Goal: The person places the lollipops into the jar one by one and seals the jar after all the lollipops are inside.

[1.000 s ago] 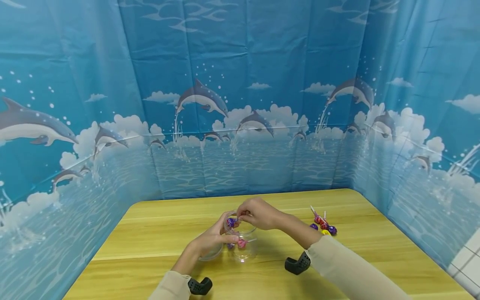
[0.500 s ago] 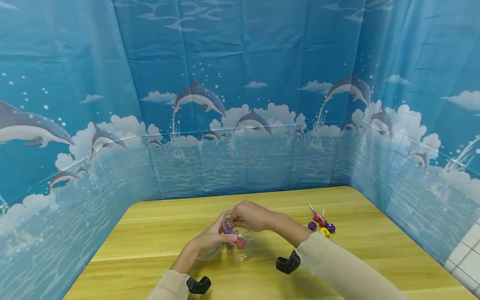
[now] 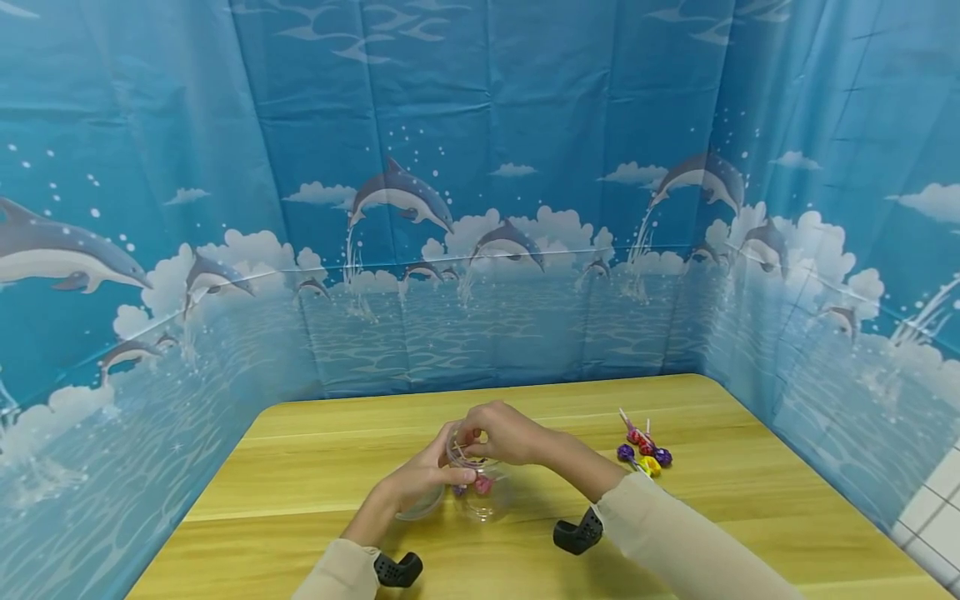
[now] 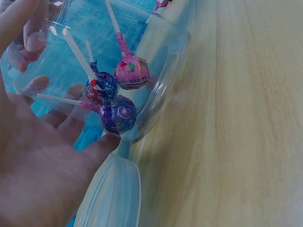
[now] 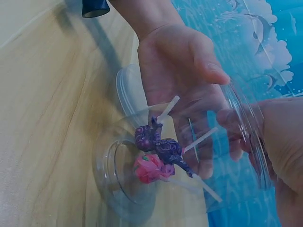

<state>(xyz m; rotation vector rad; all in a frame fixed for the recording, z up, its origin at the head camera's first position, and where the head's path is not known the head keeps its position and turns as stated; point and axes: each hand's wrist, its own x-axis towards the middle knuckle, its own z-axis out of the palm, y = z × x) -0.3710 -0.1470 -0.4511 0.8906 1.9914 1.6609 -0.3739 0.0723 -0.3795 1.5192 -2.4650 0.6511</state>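
Lollipops [image 4: 119, 114] lie in the jar [image 3: 487, 504], your left hand [image 3: 420, 479] at its left side, your right hand [image 3: 504, 433] at its mouth; on the table [image 3: 300, 450], the lid [image 3: 423, 504] lies left (loose lollipops [image 3: 645, 447] well right).

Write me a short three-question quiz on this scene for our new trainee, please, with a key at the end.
1. Multiple choice: Which of these wrapper colours shows inside the clear jar that the left hand holds?
A) orange
B) pink
C) brown

2. True or false: The fingers of the right hand are at the open mouth of the jar.

3. Fill in the gap: From the person's view, the loose cluster of lollipops lies on the table to the ____ of the jar.

Key: 1. B; 2. true; 3. right.
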